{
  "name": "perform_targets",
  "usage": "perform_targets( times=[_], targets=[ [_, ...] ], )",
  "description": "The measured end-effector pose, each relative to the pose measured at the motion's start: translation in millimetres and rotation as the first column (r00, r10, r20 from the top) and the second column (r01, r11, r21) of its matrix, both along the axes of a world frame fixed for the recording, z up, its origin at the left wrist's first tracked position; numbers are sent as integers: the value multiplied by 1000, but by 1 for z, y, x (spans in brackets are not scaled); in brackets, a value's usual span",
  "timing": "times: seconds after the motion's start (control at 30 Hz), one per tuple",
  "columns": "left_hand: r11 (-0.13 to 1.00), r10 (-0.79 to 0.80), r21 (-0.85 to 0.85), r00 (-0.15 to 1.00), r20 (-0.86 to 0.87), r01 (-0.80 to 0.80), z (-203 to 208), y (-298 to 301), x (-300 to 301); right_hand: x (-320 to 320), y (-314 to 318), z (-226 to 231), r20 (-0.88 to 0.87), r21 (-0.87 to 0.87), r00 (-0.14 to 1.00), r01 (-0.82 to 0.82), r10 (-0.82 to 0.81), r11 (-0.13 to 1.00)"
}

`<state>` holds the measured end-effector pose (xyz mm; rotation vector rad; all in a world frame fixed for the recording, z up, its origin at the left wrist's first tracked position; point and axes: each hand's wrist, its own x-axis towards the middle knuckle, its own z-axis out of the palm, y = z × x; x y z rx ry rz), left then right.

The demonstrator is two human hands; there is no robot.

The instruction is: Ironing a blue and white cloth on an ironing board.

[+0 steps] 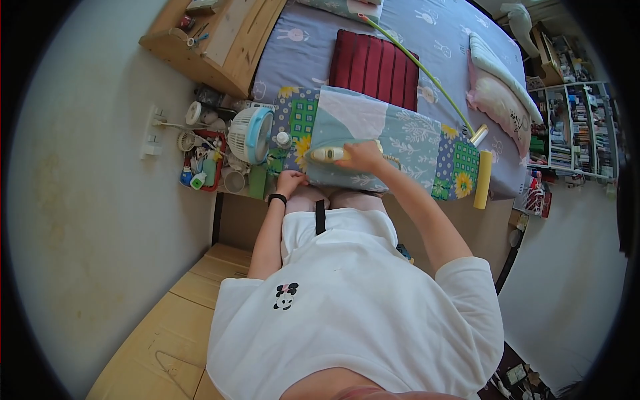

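Note:
A pale teal cloth with leaf prints (380,133) lies spread over a patchwork ironing board (460,167) in front of me. My right hand (363,157) grips the handle of a yellowish-white iron (328,154), which rests on the near left part of the cloth, nose pointing left. My left hand (291,181), with a black band on the wrist, presses the near left edge of the cloth just below the iron, fingers curled on the fabric.
A white and blue fan (251,134) and a red basket of bottles (203,167) stand left of the board. A bed with a dark red cushion (373,67), a green rod (420,67) and pillows lies beyond. Wooden shelf (213,47) at upper left, bookshelf (573,127) at right.

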<state>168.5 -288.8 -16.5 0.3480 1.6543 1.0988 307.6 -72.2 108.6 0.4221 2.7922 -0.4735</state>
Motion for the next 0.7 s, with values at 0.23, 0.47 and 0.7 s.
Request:
perform_targets(
  times=[0.23,0.47,0.7],
  targets=[
    [1000,10,0,1000,-23,-10,3,3,4,-4,7,0,-117,-68,838,529,-534,846],
    [1000,23,-2,999,-43,-23,5,1,4,55,66,32,-152,-43,801,580,-579,814],
    [999,32,11,995,-99,-31,-2,-5,5,94,75,43,-65,80,934,356,-351,931]
  ],
)
